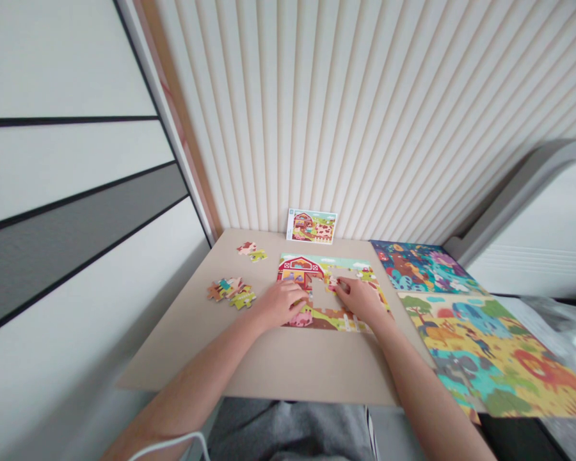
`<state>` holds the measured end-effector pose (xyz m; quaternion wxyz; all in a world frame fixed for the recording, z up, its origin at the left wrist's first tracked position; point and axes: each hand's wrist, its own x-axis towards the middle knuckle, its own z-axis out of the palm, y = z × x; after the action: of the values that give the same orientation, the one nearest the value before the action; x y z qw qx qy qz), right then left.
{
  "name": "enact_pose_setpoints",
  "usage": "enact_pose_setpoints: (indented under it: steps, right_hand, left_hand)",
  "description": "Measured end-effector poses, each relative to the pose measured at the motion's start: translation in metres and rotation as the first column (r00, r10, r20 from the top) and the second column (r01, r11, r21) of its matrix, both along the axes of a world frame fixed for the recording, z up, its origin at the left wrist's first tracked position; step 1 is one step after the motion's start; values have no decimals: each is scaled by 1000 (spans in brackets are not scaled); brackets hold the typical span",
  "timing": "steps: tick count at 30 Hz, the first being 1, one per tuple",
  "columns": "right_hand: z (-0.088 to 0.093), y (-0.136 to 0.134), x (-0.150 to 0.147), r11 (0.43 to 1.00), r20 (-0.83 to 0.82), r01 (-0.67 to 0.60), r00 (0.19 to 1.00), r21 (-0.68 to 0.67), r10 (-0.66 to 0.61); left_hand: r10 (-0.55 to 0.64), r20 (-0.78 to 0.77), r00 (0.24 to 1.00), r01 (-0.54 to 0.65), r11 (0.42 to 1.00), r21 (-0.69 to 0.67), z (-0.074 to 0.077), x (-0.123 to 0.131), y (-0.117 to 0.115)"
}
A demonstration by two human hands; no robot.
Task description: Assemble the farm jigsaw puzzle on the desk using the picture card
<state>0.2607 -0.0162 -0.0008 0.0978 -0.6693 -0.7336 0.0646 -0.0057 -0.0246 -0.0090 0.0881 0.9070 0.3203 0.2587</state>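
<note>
right hand (360,299) pinches a jigsaw piece (335,283)

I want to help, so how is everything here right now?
Farm jigsaw puzzle: partly built, gap in the middle.
Loose puzzle pieces: heaped on the left, two more behind.
Picture card: upright against the wall.
Left hand: resting on the puzzle.
Right hand: fingertips on a small piece.
Colourful printed boards: lying flat, overlapping.

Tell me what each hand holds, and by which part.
The right hand appears to pinch a small jigsaw piece by its edge; the left hand rests on the farm puzzle, holding nothing visible.
</note>
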Motion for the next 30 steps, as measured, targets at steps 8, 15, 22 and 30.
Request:
enact_pose_setpoints:
  steps: [8,15,22,30]
  right_hand:
    - [2,-4,-5,999,-44,-6,999,33,8]
    - [7,-8,-7,998,-46,-41,998,49,43]
    - [7,-7,-6,996,-44,-75,996,57,77]
    - [-1,0,9,998,-103,-62,993,-16,60]
  left_hand:
    - [-3,-10,1000,3,1000,-15,3,-1,-1]
    - [-12,12,1000,12,1000,-17,-2,-1,1]
    - [-11,-13,1000,11,1000,-24,1,0,0]
    - [-11,-43,999,10,1000,-19,2,-1,-1]
